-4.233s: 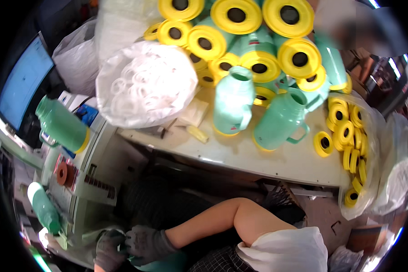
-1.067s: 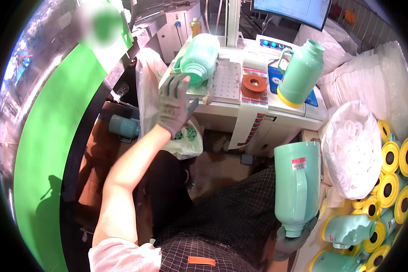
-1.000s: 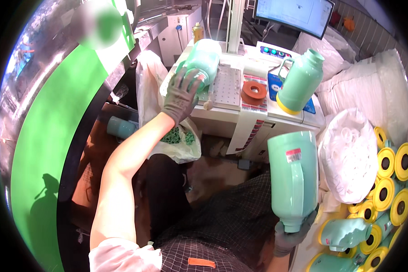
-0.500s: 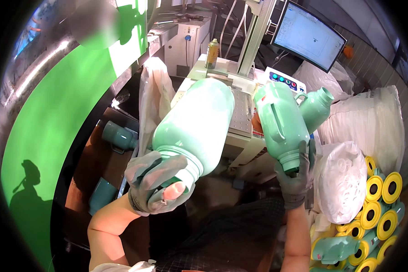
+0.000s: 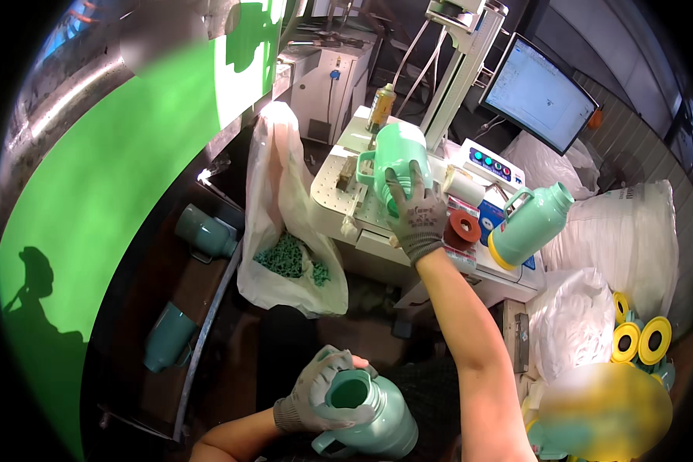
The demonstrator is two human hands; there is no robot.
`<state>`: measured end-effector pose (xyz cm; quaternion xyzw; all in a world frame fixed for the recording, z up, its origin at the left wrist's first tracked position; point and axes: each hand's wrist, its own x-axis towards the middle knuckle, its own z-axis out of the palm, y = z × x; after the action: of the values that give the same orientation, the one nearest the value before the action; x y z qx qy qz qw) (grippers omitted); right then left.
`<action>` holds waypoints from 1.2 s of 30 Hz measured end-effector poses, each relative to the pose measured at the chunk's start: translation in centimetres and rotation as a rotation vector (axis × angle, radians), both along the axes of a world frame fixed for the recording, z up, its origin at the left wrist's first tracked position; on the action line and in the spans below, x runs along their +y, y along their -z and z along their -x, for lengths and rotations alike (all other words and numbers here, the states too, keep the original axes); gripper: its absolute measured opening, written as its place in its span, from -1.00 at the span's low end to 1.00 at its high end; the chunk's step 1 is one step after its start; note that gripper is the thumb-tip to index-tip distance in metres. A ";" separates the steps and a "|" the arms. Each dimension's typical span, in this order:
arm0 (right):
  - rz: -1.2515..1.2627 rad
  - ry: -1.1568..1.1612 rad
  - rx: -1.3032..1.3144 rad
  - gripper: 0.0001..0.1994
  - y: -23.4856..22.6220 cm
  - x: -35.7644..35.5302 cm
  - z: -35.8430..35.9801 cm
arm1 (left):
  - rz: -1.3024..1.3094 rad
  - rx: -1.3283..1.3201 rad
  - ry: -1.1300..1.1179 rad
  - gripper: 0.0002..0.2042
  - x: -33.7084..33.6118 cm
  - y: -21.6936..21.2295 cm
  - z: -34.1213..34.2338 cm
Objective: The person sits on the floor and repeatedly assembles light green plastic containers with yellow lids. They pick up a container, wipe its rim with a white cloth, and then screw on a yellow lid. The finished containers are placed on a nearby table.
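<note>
My left hand (image 5: 321, 394), in a grey glove, grips a mint-green thermos flask shell (image 5: 396, 423) at its neck, low in front of me. The shell's wide mouth faces up and its side handle points left. Gloved too, my right hand (image 5: 418, 212) reaches forward with its fingers over the neck of a second mint-green flask shell (image 5: 401, 146). This one lies on the machine's perforated metal plate (image 5: 333, 183), handle to the left. To the right a third flask (image 5: 537, 221), with a yellow base ring, stands tilted on the bench.
A white sack (image 5: 285, 223) holding green shavings stands left of the bench. Two flasks (image 5: 205, 231) lie in the dark trough at left. A monitor (image 5: 539, 92), button box (image 5: 491, 163), spray can (image 5: 380, 108) and brown tape roll (image 5: 462, 229) surround the plate. Yellow-ringed flasks (image 5: 654, 340) lie at right.
My left hand has lowered its flask toward me and turned the mouth upward. My right hand has carried its flask left onto the plate. My view has shifted slightly.
</note>
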<state>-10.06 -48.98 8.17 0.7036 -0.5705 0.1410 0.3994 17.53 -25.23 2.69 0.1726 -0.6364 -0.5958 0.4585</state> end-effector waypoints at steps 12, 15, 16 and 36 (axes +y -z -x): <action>-0.396 0.257 -0.039 -0.35 1.4 -3.1 -4.1 | 0.096 -0.330 0.024 -0.31 -0.7 0.1 1.1; -0.510 0.247 -0.171 -0.09 -0.6 -1.1 -5.3 | -0.013 -0.211 0.036 -0.31 -0.4 1.3 1.7; -0.532 0.234 -0.206 0.00 -1.9 0.3 -6.1 | -0.037 -0.181 0.035 -0.32 -0.2 1.6 1.3; -0.230 0.530 -0.883 -0.09 15.9 40.0 7.1 | 0.699 -0.100 0.274 -0.63 -3.3 5.5 8.6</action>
<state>-17.11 -8.98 -7.69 0.4480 -0.8547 0.2545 0.0634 8.93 -28.56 -2.81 -0.0521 -0.8400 -0.3895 0.3741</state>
